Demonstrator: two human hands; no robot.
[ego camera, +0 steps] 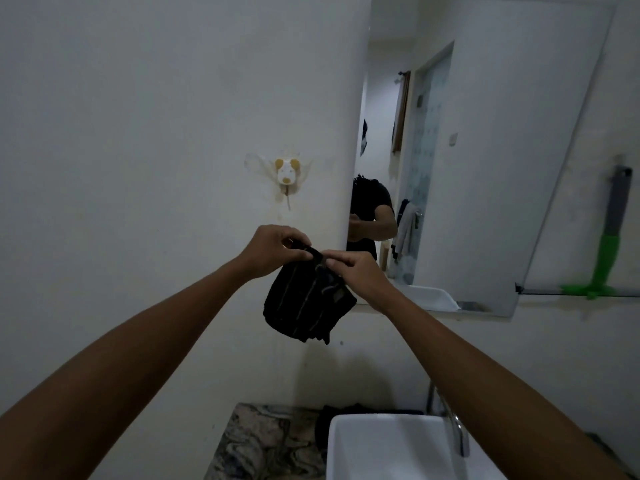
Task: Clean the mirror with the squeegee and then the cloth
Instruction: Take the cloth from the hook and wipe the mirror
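A black folded cloth (308, 303) hangs in the air in front of the wall, just left of the mirror's lower left corner. My left hand (273, 249) pinches its top edge from the left. My right hand (356, 271) grips the same top edge from the right. The frameless mirror (485, 150) covers the wall at the upper right and reflects a doorway and my body. A squeegee (611, 237) with a green handle and grey blade stands upright on a glass shelf at the far right, apart from both hands.
A white basin (388, 448) with a chrome tap (457, 431) sits below, on a marbled counter (263, 445). A dark cloth lies behind the basin. A small animal-shaped hook (287, 174) is stuck on the wall left of the mirror.
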